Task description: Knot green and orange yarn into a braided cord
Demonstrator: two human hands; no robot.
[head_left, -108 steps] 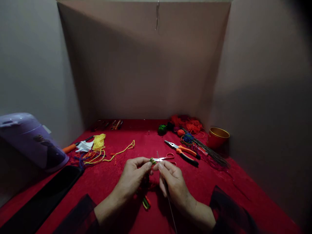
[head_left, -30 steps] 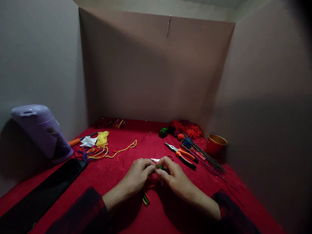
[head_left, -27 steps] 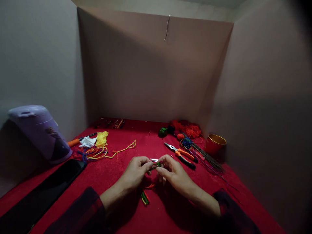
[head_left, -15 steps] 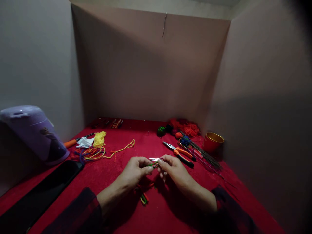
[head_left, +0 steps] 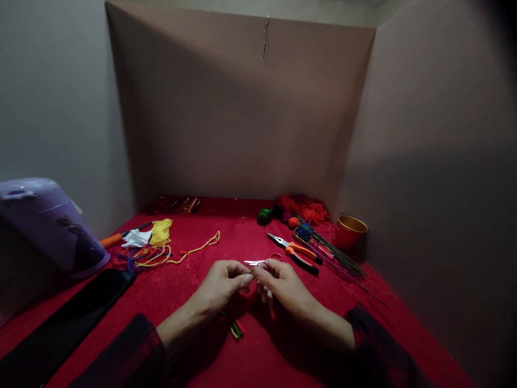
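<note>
My left hand and my right hand meet fingertip to fingertip above the red cloth. Both are closed in a pinch on a short piece of green yarn, most of which the fingers hide. Just beyond the fingertips lies a pair of scissors; its silver blades show and a red handle loop peeks out behind my right hand. Below my left wrist rests a small bundle of green, red and yellow yarn strands, partly in shadow.
Orange-handled pliers, thin sticks, yarn balls and a red cup stand to the right. On the left are yellow yarn, a black phone-like slab and a tilted purple container. Board walls enclose the table.
My fingertips have drawn closer together, and less of the green yarn shows between them. The whole view has shifted slightly, with things appearing a little further left.
</note>
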